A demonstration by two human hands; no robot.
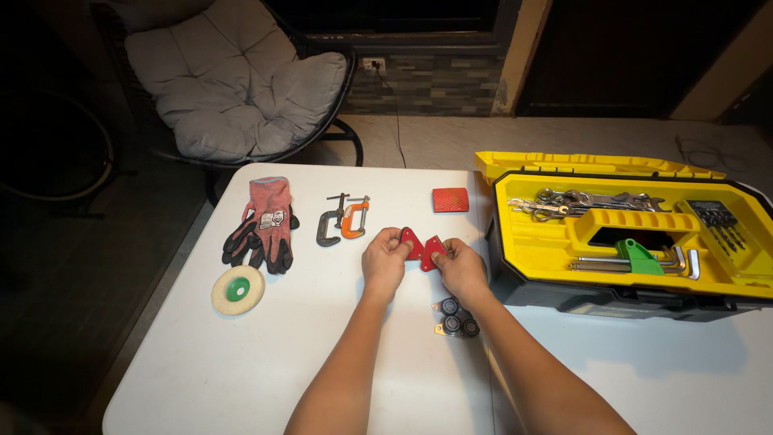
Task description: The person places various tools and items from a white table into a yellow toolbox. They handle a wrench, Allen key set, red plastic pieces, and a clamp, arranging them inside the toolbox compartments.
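Left hand (384, 259) pinches one red arrow-shaped magnet (411, 242); right hand (459, 266) pinches another (434, 249), their edges touching above the white surface (241, 362). Yellow toolbox (523, 234) at three o'clock.

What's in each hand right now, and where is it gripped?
Each hand pinches one red arrow-shaped piece by its outer edge: left hand holds the left piece, right hand the right piece. The pieces meet between the hands.

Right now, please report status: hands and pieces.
Left hand holds one red arrow-shaped piece. Right hand holds the second red piece. Small black casters beside right wrist.
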